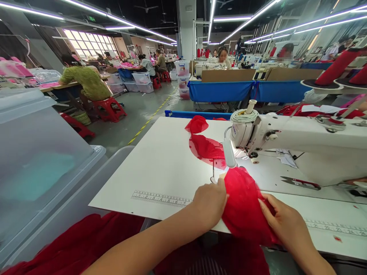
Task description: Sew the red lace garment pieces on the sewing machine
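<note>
A sheer red fabric piece point(242, 202) lies in front of the sewing machine point(295, 133) and hangs over the table's near edge. My left hand point(210, 204) has its fingers curled on the left edge of this fabric, just below the needle area. On the right edge, my right hand point(286, 219) pinches the cloth between thumb and fingers. Beyond the machine's lit head, a red lace strip point(205, 147) trails over the white table point(149, 164). The needle and presser foot are hidden behind the machine's white guard.
Thread snips point(301, 183) rest right of the fabric. Red thread cones point(338, 68) stand at upper right. A translucent plastic bin point(43, 152) is at my left, with dark red cloth point(80, 240) below. Other people sit at workstations farther off.
</note>
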A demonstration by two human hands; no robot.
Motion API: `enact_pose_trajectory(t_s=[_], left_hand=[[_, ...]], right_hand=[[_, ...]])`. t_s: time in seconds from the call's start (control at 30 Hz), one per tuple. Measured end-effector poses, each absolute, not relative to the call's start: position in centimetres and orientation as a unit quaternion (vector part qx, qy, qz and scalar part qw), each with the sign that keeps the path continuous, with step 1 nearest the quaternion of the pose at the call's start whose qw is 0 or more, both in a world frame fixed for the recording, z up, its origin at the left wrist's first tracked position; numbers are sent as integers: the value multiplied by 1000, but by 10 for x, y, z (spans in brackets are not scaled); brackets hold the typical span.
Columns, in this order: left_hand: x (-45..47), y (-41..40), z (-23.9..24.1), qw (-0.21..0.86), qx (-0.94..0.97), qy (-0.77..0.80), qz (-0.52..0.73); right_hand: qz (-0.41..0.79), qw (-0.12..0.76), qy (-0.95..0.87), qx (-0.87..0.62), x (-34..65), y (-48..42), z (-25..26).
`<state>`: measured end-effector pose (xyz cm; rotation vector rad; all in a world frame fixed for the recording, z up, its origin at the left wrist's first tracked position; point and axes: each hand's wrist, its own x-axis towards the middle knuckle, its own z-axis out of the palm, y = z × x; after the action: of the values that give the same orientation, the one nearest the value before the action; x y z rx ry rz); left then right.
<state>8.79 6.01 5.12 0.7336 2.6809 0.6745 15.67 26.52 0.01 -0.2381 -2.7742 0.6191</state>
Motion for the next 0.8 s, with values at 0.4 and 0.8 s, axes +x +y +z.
enact_pose_trajectory(t_s=[0.4,0.8], left_hand=[[83,101,-1,-43,407,900,151],[67,66,26,-55,474,878,34]], right_hand=[[287,223,-921,-143,158,274,1],[342,165,-916,-132,154,256,6]])
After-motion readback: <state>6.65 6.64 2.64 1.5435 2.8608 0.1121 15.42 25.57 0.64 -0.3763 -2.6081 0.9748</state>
